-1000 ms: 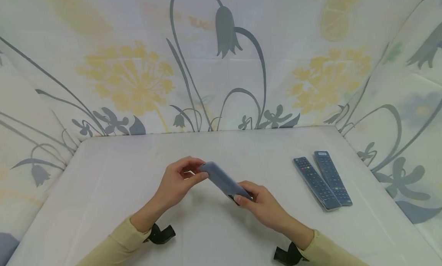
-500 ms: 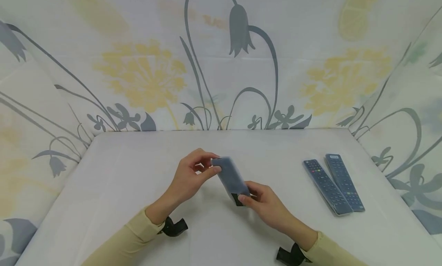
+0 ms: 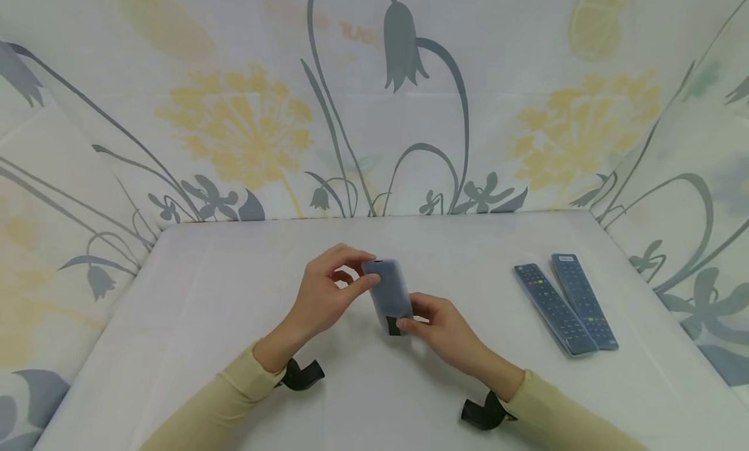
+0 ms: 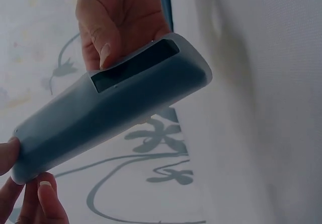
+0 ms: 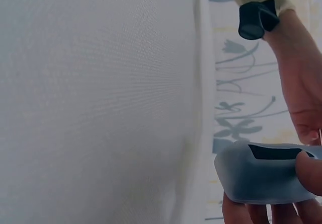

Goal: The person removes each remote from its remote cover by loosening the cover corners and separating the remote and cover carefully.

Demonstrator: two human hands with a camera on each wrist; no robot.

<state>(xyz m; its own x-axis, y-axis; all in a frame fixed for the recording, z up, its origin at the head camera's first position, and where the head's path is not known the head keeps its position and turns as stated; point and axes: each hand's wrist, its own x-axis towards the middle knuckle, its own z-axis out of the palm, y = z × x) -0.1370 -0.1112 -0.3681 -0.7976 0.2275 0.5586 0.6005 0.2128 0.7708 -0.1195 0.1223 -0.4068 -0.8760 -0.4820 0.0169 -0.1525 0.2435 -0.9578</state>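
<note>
A blue-grey remote control (image 3: pixel 389 292) in a smooth, translucent sleeve is held above the table between both hands. My left hand (image 3: pixel 328 287) pinches its far end between thumb and fingers. My right hand (image 3: pixel 442 327) grips the near end from the right side. Close to that end, a dark rectangular cutout (image 4: pixel 136 65) shows in the left wrist view, with the right thumb beside it. In the right wrist view the right thumb (image 5: pixel 309 173) lies over the sleeve near the cutout, fingers underneath. The remote's button side is hidden.
Two more button-covered remotes lie on the right of the white table (image 3: pixel 234 295): the left remote (image 3: pixel 550 308) partly overlaps the right remote (image 3: pixel 585 301). Flower-printed cloth (image 3: pixel 363 113) rises behind and at both sides. Black wrist cameras (image 3: pixel 301 376) sit at the cuffs.
The held remote has turned from a slant to nearly lengthwise, its broad face and dark cutout coming more into view. Both hands keep their hold. The head view has shifted slightly.
</note>
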